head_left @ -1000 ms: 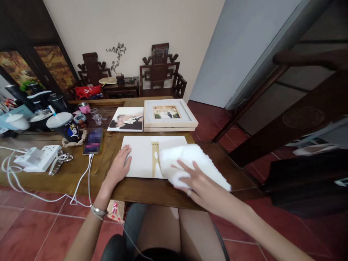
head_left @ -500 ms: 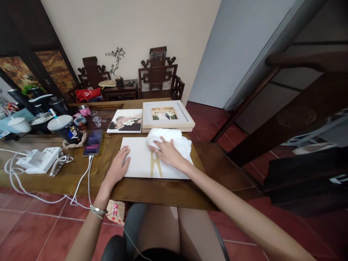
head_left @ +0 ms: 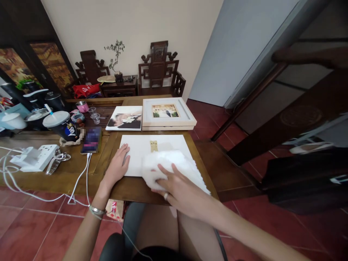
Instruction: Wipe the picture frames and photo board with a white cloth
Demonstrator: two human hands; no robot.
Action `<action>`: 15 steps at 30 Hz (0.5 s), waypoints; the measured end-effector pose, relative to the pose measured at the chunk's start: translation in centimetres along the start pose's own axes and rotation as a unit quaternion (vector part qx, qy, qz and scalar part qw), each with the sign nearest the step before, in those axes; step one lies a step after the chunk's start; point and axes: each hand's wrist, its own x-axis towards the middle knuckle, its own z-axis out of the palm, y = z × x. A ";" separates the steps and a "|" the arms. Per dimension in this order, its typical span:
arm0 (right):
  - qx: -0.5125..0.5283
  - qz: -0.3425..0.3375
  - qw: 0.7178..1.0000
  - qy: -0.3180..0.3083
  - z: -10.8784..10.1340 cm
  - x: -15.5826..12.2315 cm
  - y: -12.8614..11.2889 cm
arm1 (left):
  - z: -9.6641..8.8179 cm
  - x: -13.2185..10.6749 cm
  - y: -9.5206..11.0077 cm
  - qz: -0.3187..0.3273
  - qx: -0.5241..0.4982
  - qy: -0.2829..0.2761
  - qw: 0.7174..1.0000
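Head view. Left hand [head_left: 118, 168] lies flat, fingers spread, on the near-left edge of the white rectangular backing board [head_left: 137, 152], pinning it to the brown wooden table [head_left: 130, 187]. Right hand [head_left: 174, 188], open-palmed, presses the fluffy white cloth [head_left: 175, 164] onto the board's near edge. Judgement: steady left pressure; wipe lightly around the tan cardboard strut [head_left: 153, 145] beyond the right fingertips.

Home living room, carved wooden chairs [head_left: 160, 67] behind the bench [head_left: 130, 188], framed family photo [head_left: 167, 112] on it, red tiled floor [head_left: 32, 224] beneath it.
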 end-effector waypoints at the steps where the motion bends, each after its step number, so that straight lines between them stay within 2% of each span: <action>1: -0.003 0.003 1.000 -0.001 -0.4 0.9 0.4 | 0.0 0.0 0.0 -0.001 0.001 -0.001 1.000; 5: -0.102 0.065 0.992 0.034 -1.2 6.9 2.4 | -0.2 0.0 -0.1 -0.001 -0.004 -0.005 1.000; 9: -0.201 0.085 0.971 0.097 -0.4 11.8 3.5 | -0.3 0.0 -0.1 -0.010 -0.016 -0.013 1.000; 12: -0.229 0.055 0.967 0.096 0.9 11.8 3.1 | -0.2 0.1 -0.2 -0.014 -0.023 -0.020 0.999; 15: -0.260 -0.008 0.962 0.087 2.3 9.2 1.5 | 0.0 0.1 -0.3 -0.013 -0.020 -0.022 0.999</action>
